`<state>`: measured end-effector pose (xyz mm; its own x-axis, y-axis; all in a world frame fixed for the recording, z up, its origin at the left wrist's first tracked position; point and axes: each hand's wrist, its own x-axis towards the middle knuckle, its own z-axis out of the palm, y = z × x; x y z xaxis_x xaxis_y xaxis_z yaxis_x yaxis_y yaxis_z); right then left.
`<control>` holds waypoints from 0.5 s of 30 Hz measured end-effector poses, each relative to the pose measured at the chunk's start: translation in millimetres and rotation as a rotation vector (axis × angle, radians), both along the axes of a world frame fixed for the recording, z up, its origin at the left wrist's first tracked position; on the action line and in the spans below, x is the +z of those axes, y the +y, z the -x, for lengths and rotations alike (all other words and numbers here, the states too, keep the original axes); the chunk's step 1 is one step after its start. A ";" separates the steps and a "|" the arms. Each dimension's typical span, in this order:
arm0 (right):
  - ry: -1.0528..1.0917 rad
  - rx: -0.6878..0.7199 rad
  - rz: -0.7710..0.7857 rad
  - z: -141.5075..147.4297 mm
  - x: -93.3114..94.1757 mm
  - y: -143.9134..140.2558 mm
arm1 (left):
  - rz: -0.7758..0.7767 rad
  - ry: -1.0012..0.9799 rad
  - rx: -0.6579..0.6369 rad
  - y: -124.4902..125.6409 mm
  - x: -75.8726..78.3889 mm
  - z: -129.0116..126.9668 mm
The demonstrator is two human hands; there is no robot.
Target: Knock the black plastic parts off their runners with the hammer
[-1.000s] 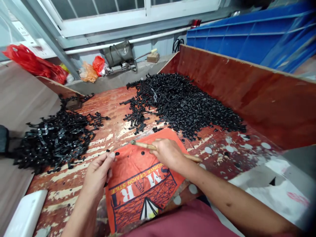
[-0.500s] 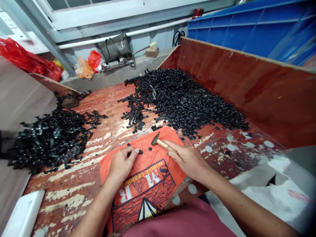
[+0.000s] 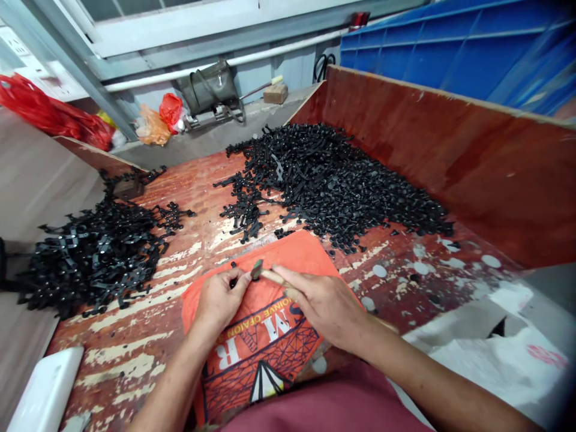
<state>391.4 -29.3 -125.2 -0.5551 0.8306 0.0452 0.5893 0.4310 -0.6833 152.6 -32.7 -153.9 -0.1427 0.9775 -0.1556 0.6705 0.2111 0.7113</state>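
Note:
My left hand [image 3: 221,298] is closed in a pinch on a small black plastic part [image 3: 233,282], mostly covered by the fingers. It rests on an orange printed cloth [image 3: 292,252] spread over the worktop. My right hand [image 3: 324,307] grips the pale wooden handle of a small hammer [image 3: 275,276]. The hammer's head is right beside my left fingertips, over the cloth; whether it touches the part cannot be made out. One small black piece [image 3: 233,264] lies just beyond my left knuckles.
A big heap of black plastic parts [image 3: 324,174] lies ahead, another heap [image 3: 94,258] to the left. Red boards [image 3: 450,150] wall the right side, with a blue crate [image 3: 427,54] behind. A white box-shaped object [image 3: 47,390] sits at the near left, white sacking [image 3: 486,366] at the right.
My right hand has brought the hammer left and down, so its head is now at my left fingertips. The loose black discs there are now hidden. My left hand has barely moved.

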 end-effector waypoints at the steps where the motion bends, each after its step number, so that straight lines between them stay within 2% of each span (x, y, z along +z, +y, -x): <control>1: -0.023 0.013 0.003 3.0 0.2 -0.8 | 0.003 0.004 -0.008 0.0 1.7 0.5; 5: -0.085 0.019 0.003 8.4 -1.1 -1.4 | 0.019 0.006 -0.055 -0.8 5.1 3.8; 11: -0.052 0.042 -0.006 4.3 2.9 4.4 | 0.026 -0.061 -0.039 0.2 -6.3 8.1; 15: 0.029 -0.014 -0.047 -1.8 10.4 7.5 | -0.030 -0.086 -0.004 0.6 -11.0 9.0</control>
<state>393.2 -21.8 -114.8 -0.5416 0.8347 0.1003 0.5754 0.4550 -0.6796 143.6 -32.0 -164.9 -0.1266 0.9823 -0.1378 0.6076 0.1866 0.7720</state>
